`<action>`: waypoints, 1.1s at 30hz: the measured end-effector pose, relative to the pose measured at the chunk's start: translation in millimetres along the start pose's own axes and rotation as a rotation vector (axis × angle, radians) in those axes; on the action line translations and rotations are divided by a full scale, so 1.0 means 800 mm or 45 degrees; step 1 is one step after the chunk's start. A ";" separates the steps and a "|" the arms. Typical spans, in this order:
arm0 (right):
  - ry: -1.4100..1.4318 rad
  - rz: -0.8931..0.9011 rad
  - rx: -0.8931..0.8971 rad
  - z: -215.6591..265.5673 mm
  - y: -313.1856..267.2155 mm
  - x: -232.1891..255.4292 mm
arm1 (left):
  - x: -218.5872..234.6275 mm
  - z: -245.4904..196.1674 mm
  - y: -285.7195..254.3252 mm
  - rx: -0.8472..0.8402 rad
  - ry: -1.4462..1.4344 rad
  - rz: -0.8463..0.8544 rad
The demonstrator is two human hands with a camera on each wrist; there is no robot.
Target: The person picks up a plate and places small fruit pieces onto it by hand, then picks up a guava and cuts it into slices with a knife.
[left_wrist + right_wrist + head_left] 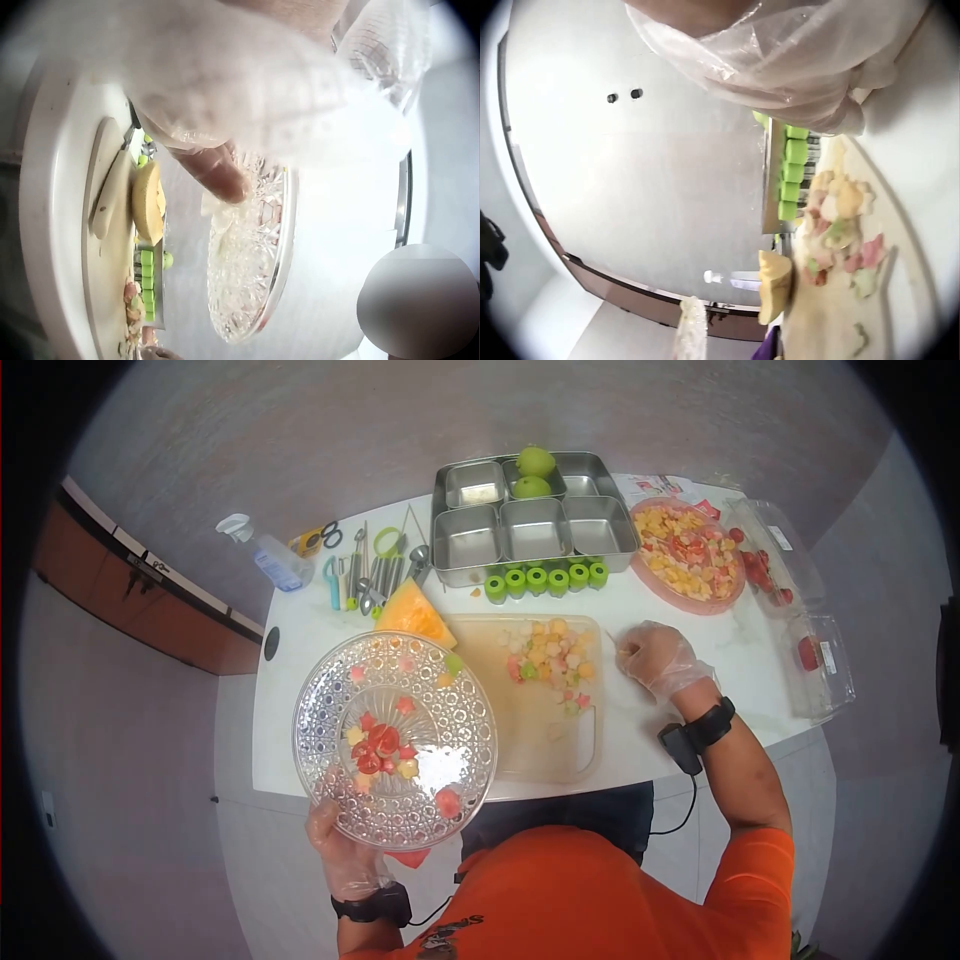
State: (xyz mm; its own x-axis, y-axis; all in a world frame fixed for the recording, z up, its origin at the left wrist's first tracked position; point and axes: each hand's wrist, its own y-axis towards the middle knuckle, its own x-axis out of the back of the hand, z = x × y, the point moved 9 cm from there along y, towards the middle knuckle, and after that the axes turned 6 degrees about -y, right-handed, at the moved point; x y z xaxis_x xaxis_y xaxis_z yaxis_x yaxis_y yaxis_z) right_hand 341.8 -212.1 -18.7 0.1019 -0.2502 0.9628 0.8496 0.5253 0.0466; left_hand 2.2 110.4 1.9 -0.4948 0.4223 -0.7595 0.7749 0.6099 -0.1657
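Observation:
My gloved left hand [345, 850] holds a clear patterned glass plate [330, 760] by its near rim, raised over the table's front edge. Star- and flower-shaped fruit pieces lie spread on the plate, with red slices [378, 748] clustered at its middle. To the right of the cutting board [480, 730], my gloved right hand [658, 658] has its fingers curled around a thin stick, mostly hidden by the glove. Small cut fruit shapes [548, 655] are heaped on the board. Beyond the plate, an orange-fleshed melon wedge [415, 615] sits at the board's far left corner.
A steel tray [445, 568] with metal compartments and green fruits [535, 462] stands at the back, green-topped cutters [537, 580] before it. Carving tools and a spray bottle [278, 563] are back left. A pink fruit bowl [650, 575] and clear boxes [830, 695] stand right.

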 end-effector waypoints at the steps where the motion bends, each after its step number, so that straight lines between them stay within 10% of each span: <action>1: 0.005 -0.001 0.013 0.010 0.002 0.012 | -0.001 -0.004 -0.001 -0.021 0.002 -0.016; 17: 0.137 -0.048 0.652 0.236 0.108 0.036 | 0.035 -0.006 0.010 -0.070 -0.106 -0.028; 23: 0.865 0.285 0.420 0.264 0.072 0.072 | 0.019 0.001 0.023 -0.020 -0.092 -0.115; 26: 1.220 0.645 -0.098 0.218 0.032 0.025 | -0.030 0.016 0.043 0.080 -0.142 0.052; 28: 1.066 0.360 0.570 0.206 0.011 0.029 | -0.053 0.042 0.055 0.203 -0.135 0.243; 29: 1.057 0.339 0.544 0.195 -0.006 0.032 | -0.062 0.048 0.060 0.229 -0.138 0.264; 31: 2.043 0.577 -0.486 0.141 -0.041 -0.011 | -0.086 0.067 0.063 0.390 -0.088 0.321; 33: 2.107 0.471 -0.549 0.132 -0.064 0.013 | -0.109 0.081 0.060 0.433 -0.030 0.242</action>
State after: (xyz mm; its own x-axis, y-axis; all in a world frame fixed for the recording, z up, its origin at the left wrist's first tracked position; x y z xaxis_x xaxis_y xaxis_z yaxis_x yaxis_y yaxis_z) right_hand 244.3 -155.8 17.3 0.4463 -0.8149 -0.3697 0.6984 0.5755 -0.4255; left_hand 108.1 59.5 19.7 -0.3239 0.4884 -0.8103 0.9399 0.2637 -0.2167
